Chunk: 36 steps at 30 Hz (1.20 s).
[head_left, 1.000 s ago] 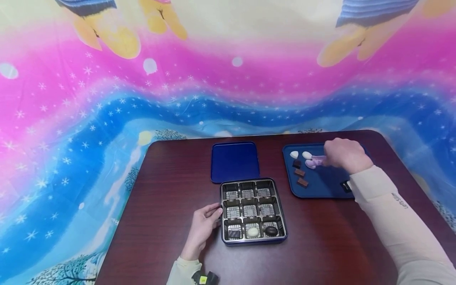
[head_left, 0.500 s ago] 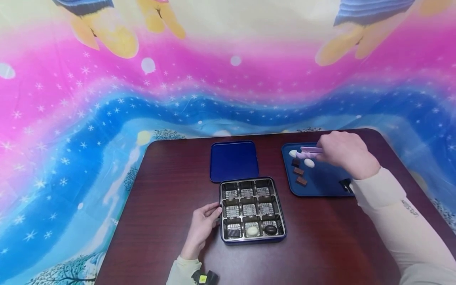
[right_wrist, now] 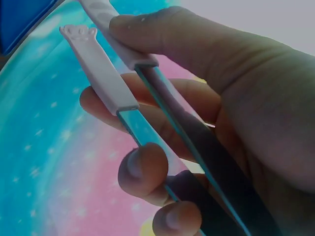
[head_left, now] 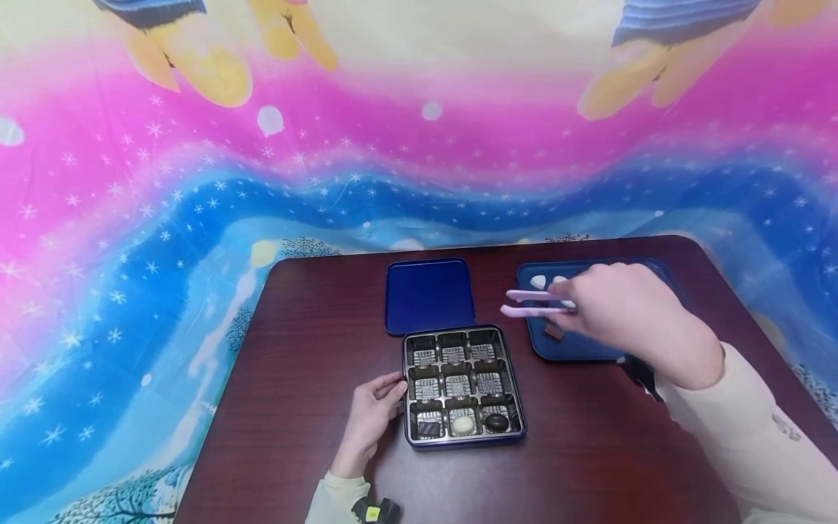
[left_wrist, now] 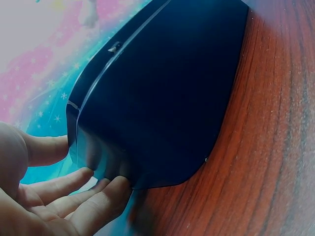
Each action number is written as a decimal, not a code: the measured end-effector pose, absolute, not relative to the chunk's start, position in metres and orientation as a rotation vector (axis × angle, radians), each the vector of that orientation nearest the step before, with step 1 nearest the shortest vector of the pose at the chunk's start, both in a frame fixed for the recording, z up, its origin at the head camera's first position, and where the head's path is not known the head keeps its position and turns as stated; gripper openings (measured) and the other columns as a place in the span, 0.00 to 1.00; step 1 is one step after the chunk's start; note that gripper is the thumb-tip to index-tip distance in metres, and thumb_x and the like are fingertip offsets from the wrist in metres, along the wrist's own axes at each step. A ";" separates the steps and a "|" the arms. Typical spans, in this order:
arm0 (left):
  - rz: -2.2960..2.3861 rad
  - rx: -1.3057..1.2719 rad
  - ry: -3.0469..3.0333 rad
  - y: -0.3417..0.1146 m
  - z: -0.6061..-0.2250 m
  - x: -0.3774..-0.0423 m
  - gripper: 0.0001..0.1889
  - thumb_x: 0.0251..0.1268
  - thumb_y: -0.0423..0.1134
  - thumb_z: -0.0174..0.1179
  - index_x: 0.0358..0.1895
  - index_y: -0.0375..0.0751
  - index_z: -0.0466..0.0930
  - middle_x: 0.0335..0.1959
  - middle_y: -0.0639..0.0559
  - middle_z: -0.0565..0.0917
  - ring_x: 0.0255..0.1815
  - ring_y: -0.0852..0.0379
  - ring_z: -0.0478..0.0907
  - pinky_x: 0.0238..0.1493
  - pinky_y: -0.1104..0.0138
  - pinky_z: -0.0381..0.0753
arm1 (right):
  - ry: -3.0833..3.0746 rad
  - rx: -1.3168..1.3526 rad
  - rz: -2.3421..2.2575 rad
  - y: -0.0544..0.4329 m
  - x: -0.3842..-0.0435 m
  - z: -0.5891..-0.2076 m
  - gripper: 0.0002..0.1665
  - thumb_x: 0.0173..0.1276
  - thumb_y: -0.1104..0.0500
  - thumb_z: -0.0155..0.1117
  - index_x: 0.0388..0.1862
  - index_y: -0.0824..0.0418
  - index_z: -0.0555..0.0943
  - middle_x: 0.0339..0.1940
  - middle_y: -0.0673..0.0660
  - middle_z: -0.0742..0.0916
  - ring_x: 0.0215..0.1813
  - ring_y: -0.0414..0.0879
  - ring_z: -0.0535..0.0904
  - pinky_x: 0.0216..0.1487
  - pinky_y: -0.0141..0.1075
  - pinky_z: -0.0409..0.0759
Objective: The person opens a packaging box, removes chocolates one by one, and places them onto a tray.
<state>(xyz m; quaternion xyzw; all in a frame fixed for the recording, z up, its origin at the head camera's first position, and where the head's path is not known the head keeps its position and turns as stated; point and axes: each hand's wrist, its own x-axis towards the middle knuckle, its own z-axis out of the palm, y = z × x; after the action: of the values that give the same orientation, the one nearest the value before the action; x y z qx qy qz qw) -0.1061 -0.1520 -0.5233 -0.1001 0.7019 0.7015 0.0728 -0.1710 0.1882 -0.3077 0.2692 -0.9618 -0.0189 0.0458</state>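
Note:
My right hand [head_left: 622, 309] grips pinkish-white tongs [head_left: 527, 311] over the left part of the blue tray [head_left: 576, 353]. The tong tips stand apart, with nothing visible between them; the right wrist view shows a paw-shaped tip [right_wrist: 81, 33] and metal arms. My left hand [head_left: 369, 418] touches the left side of a square dark blue tin [head_left: 463, 442]. In the left wrist view its fingertips [left_wrist: 118, 184] rest against the tin's wall. A striped dark chocolate [head_left: 429, 429], a white chocolate [head_left: 463, 425] and a dark oval chocolate [head_left: 497, 422] lie in the tin's near row.
The blue lid [head_left: 428, 295] lies behind the tin on the brown table [head_left: 314, 349]. White chocolates [head_left: 538, 282] and a brown chocolate [head_left: 553, 332] are on the tray, partly hidden by my right hand and tongs. A patterned cloth [head_left: 366, 145] hangs behind the table.
My right hand has moved the tongs from the white chocolates leftward and nearer to me; their tips now stand apart past the tray's left edge. The left hand and tin stay put.

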 end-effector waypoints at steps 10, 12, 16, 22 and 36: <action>2.128 -0.306 2.085 -0.152 -0.522 -0.105 0.24 0.75 0.34 0.58 0.65 0.19 0.70 0.59 0.26 0.79 0.48 0.47 0.85 0.42 0.63 0.86 | -2.825 1.009 -0.071 0.170 -0.136 -0.312 0.14 0.57 0.45 0.77 0.40 0.48 0.89 0.16 0.41 0.79 0.16 0.37 0.66 0.13 0.39 0.66; 2.128 -0.307 2.083 -0.152 -0.523 -0.105 0.24 0.75 0.34 0.58 0.65 0.19 0.70 0.59 0.26 0.79 0.48 0.47 0.85 0.42 0.63 0.86 | -2.837 1.025 -0.077 0.167 -0.132 -0.316 0.13 0.56 0.45 0.77 0.38 0.47 0.89 0.16 0.40 0.79 0.16 0.36 0.66 0.14 0.40 0.68; 2.128 -0.306 2.085 -0.152 -0.523 -0.105 0.23 0.75 0.34 0.58 0.65 0.20 0.70 0.59 0.26 0.79 0.49 0.46 0.85 0.42 0.63 0.86 | -2.860 1.079 -0.102 0.163 -0.126 -0.326 0.10 0.55 0.45 0.78 0.30 0.45 0.85 0.15 0.38 0.75 0.17 0.35 0.66 0.15 0.39 0.69; 2.139 -0.300 2.080 -0.152 -0.523 -0.105 0.23 0.75 0.33 0.58 0.65 0.19 0.70 0.59 0.26 0.79 0.49 0.46 0.85 0.43 0.62 0.86 | -2.914 1.194 -0.134 0.154 -0.120 -0.346 0.13 0.52 0.46 0.80 0.23 0.43 0.81 0.14 0.38 0.74 0.17 0.36 0.66 0.15 0.38 0.67; 2.147 -0.312 2.066 -0.153 -0.523 -0.105 0.23 0.75 0.33 0.58 0.65 0.19 0.71 0.59 0.27 0.79 0.47 0.49 0.85 0.42 0.63 0.86 | -2.911 1.205 -0.295 0.129 -0.111 -0.386 0.16 0.46 0.55 0.80 0.13 0.49 0.78 0.15 0.47 0.79 0.19 0.46 0.76 0.18 0.43 0.76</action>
<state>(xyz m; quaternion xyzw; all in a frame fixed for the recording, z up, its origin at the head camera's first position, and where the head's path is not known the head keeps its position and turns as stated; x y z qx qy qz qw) -0.1053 -0.1527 -0.5233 -0.1039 0.6877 0.7148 0.0729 -0.1106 0.1291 -0.3860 0.3808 -0.9199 -0.0933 -0.0112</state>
